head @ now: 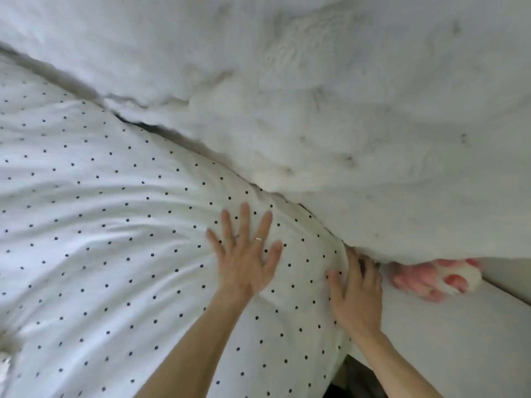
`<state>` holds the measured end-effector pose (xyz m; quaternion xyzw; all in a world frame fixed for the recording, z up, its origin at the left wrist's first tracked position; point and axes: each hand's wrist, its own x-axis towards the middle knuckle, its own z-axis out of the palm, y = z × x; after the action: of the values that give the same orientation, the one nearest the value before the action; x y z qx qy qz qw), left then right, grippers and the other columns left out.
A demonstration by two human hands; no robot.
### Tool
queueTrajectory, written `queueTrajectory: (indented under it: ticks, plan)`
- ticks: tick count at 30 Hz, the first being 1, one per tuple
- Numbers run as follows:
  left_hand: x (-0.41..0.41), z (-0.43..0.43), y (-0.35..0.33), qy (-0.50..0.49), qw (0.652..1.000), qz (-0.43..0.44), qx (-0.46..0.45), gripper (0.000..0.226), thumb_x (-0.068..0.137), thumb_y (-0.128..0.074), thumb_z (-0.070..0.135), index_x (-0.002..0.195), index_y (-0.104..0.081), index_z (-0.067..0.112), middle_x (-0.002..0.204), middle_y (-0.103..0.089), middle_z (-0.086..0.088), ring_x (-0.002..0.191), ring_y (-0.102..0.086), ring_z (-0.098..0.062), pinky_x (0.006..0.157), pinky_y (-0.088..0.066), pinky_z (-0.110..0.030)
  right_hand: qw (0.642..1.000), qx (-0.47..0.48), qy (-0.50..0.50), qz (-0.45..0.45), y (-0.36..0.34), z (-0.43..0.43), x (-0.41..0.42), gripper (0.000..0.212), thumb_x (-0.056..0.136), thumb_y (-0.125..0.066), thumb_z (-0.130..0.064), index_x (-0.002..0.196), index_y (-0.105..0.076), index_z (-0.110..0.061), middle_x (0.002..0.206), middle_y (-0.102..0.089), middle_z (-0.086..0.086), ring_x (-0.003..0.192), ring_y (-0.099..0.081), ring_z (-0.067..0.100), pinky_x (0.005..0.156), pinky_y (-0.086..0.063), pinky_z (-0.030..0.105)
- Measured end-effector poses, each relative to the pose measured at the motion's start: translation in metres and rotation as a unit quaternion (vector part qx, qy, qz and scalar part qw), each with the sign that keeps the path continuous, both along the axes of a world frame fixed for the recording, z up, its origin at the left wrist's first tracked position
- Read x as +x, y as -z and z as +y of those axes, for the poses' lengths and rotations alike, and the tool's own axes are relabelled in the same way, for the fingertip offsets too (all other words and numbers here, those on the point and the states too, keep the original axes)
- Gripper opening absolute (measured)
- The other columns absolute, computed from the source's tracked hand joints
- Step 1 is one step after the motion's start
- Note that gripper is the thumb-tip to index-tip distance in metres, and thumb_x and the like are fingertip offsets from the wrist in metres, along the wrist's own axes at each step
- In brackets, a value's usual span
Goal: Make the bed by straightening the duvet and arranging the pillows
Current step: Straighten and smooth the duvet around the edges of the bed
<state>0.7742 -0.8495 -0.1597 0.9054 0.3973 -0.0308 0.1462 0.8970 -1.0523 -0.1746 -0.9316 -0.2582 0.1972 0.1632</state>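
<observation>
A: Where's the duvet?
B: Dotted duvet (100, 211) fills the 9 o'clock side. Its long edge runs from 10 to 4 o'clock and meets the fluffy white blanket (359, 96) at 12–2.
A: Hands?
B: Left hand (247, 262) is flat, fingers spread toward 12, pressing the duvet. Right hand (356, 297) is released, straight fingers at the duvet's edge. Pink-white plush (431, 280) just beside it, at 4 o'clock.

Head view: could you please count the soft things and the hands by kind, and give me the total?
Dotted duvet: 1
Fluffy white blanket: 1
Pink-and-white soft item: 1
Hands: 2 (left hand, right hand)
Total: 5
</observation>
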Motion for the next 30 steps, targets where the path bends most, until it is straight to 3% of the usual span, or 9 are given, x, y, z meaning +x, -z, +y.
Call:
queueTrajectory:
  ticks: [3,5,7,9,11,14,18,25,30]
  plan:
    - [0.022,-0.06,0.018,0.045,0.998,0.022,0.026,0.073,0.098,-0.028,0.066,0.159,-0.003,0.036,0.168,0.009,-0.003,0.153,0.013,-0.036,0.115,-0.002,-0.072,0.992,0.101,-0.068,0.012,0.006,0.003,-0.001,0.049,0.107,-0.036,-0.032,0.155,-0.035,-0.025,0.16,-0.034,0.002,0.149,-0.029,0.018,0.122,-0.028,0.041]
    - [0.022,-0.085,0.023,0.038,0.998,0.043,0.021,0.077,0.098,-0.027,0.067,0.16,0.001,0.032,0.168,0.011,-0.004,0.153,0.014,-0.035,0.115,-0.002,-0.071,0.984,0.122,0.054,0.118,0.022,-0.006,0.016,0.046,0.107,-0.034,-0.026,0.152,-0.038,-0.027,0.157,-0.04,0.0,0.146,-0.035,0.02,0.12,-0.03,0.041]
    - [0.017,-0.102,0.023,0.044,0.997,0.062,0.028,0.082,0.096,-0.031,0.069,0.161,-0.003,0.026,0.168,0.006,-0.007,0.153,0.009,-0.038,0.115,-0.003,-0.072,0.937,0.08,0.209,0.269,0.032,-0.021,0.041,0.05,0.105,-0.037,-0.023,0.154,-0.037,-0.025,0.153,-0.045,0.0,0.142,-0.042,0.027,0.116,-0.035,0.041]
    - [0.014,-0.108,0.022,0.059,0.995,0.072,0.035,0.084,0.095,-0.039,0.068,0.16,-0.017,0.021,0.167,-0.01,-0.012,0.153,-0.003,-0.042,0.113,-0.009,-0.073,0.884,0.032,0.229,0.406,0.032,-0.033,0.062,0.048,0.105,-0.038,-0.021,0.153,-0.04,-0.027,0.146,-0.051,0.0,0.132,-0.05,0.025,0.107,-0.043,0.038]
    - [0.017,-0.108,0.018,0.059,0.994,0.079,0.047,0.079,0.093,-0.045,0.065,0.156,-0.031,0.019,0.163,-0.027,-0.013,0.15,-0.016,-0.043,0.111,-0.016,-0.073,0.859,0.027,0.215,0.463,0.023,-0.041,0.075,0.028,0.105,-0.042,-0.028,0.126,-0.06,-0.03,0.12,-0.063,-0.004,0.105,-0.059,0.014,0.085,-0.048,0.03]
    - [0.036,-0.101,0.006,0.01,0.995,0.089,0.051,0.068,0.092,-0.047,0.063,0.148,-0.043,0.025,0.153,-0.04,-0.009,0.145,-0.029,-0.04,0.108,-0.022,-0.071,0.866,0.107,0.239,0.426,0.017,-0.048,0.082,0.02,0.103,-0.048,-0.033,0.103,-0.067,-0.026,0.1,-0.063,-0.009,0.095,-0.056,0.011,0.086,-0.047,0.033]
    - [0.053,-0.089,0.0,-0.008,0.985,0.166,0.049,0.06,0.095,-0.033,0.066,0.146,-0.034,0.037,0.153,-0.03,0.0,0.145,-0.02,-0.032,0.107,-0.019,-0.073,0.937,0.085,0.25,0.229,0.022,-0.078,0.073,0.027,0.101,-0.042,-0.013,0.087,-0.066,-0.014,0.09,-0.069,0.004,0.085,-0.061,0.026,0.068,-0.047,0.033]
    - [0.067,-0.1,0.013,-0.035,0.985,0.143,0.093,0.044,0.091,-0.061,0.046,0.129,-0.061,0.022,0.135,-0.051,-0.013,0.135,-0.037,-0.044,0.1,-0.024,-0.079,0.925,0.102,0.187,0.315,0.037,-0.081,0.061,0.018,0.099,-0.052,-0.044,0.085,-0.059,-0.034,0.069,-0.074,-0.004,0.068,-0.072,0.018,0.075,-0.061,0.043]
    - [0.059,-0.097,0.015,-0.006,0.985,0.126,0.12,0.031,0.09,-0.066,0.038,0.115,-0.065,0.019,0.132,-0.052,-0.012,0.13,-0.04,-0.044,0.095,-0.029,-0.076,0.962,0.037,0.151,0.225,0.048,-0.076,0.07,0.025,0.102,-0.052,-0.032,0.091,-0.068,-0.017,0.083,-0.073,0.004,0.077,-0.068,0.023,0.071,-0.056,0.035]
